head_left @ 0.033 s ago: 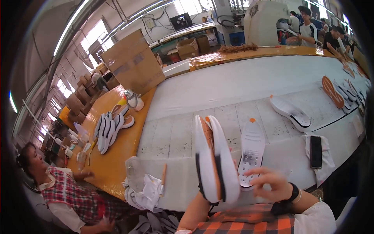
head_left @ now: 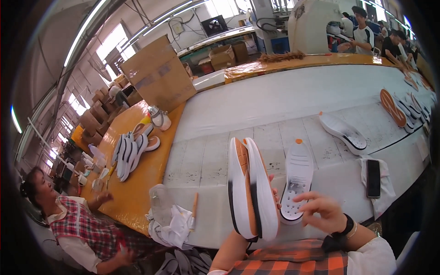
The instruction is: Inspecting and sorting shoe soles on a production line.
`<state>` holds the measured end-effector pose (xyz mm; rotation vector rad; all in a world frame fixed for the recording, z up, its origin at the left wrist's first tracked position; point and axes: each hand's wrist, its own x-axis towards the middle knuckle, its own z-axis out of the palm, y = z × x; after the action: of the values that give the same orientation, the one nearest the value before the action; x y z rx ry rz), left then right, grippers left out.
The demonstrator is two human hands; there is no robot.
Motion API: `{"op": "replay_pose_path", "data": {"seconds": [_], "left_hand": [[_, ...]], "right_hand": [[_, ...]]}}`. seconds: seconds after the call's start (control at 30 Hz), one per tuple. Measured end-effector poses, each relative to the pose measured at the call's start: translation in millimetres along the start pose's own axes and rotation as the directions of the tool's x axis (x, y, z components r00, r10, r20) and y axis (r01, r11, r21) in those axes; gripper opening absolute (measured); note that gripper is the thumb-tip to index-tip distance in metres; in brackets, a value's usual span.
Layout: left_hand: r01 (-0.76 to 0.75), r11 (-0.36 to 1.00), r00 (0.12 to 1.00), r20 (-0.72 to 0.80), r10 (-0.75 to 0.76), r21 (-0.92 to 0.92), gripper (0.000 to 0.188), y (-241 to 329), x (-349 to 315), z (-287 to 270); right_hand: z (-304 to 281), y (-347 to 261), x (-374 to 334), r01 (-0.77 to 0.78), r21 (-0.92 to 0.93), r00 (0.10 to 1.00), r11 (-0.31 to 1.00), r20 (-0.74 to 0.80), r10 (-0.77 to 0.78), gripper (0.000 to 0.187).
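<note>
My left hand (head_left: 276, 194) grips a pair of white shoe soles (head_left: 265, 197), stood on end with their orange-brown undersides pressed together and black bands along the edges. Most of that hand is hidden behind them; only fingertips show at the right side. Beside them a single white sole (head_left: 299, 167) lies flat, open side up, with an orange mark at its toe and holes toward the heel. Over its heel end hovers my right hand (head_left: 323, 214), fingers bent and apart, nothing in it. Whether a fingertip touches that sole, I cannot tell.
Another sole (head_left: 343, 133) and a phone (head_left: 373, 178) on a white cloth lie to the right. A brush (head_left: 194, 211) and crumpled rags (head_left: 176, 224) sit left. More soles (head_left: 128, 153) and a metal-topped pot (head_left: 159, 118) stand near a co-worker (head_left: 82, 229).
The paired soles have turned slightly, and more of my left fingertips show. My right hand has shifted slightly and is less blurred. The co-worker's hand has risen a little.
</note>
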<state>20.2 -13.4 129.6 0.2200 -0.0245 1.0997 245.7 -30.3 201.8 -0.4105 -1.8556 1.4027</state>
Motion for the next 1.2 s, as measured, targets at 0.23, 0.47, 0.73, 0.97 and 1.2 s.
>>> {"op": "replay_pose_path", "data": {"seconds": [0.23,0.47,0.73,0.97,1.2], "left_hand": [[-0.187,0.915,0.859,-0.392,0.329,0.358,0.041,38,-29,-8],[-0.744,0.654,0.620,-0.224,0.752,0.133,0.052,239,-66,47],[-0.004,0.872,0.891,-0.393,0.226,0.490,0.033,86,-8,-59],[0.298,0.877,0.867,-0.492,-0.083,0.377,0.042,2,13,-63],[0.178,0.887,0.955,-0.293,-0.051,0.426,0.072,-16,33,-10]], "right_hand": [[-14,20,-10,-0.215,0.285,0.927,0.934,-0.240,0.287,0.015],[-22,50,-39,-0.341,0.298,0.803,0.892,-0.400,0.441,0.008],[-24,106,-47,-0.445,0.043,0.762,0.895,-0.507,0.403,0.036],[-12,111,-18,-0.416,0.162,0.791,0.895,-0.421,0.444,0.060],[-18,100,-9,-0.268,0.835,0.733,0.480,-0.146,0.664,0.044]]}}
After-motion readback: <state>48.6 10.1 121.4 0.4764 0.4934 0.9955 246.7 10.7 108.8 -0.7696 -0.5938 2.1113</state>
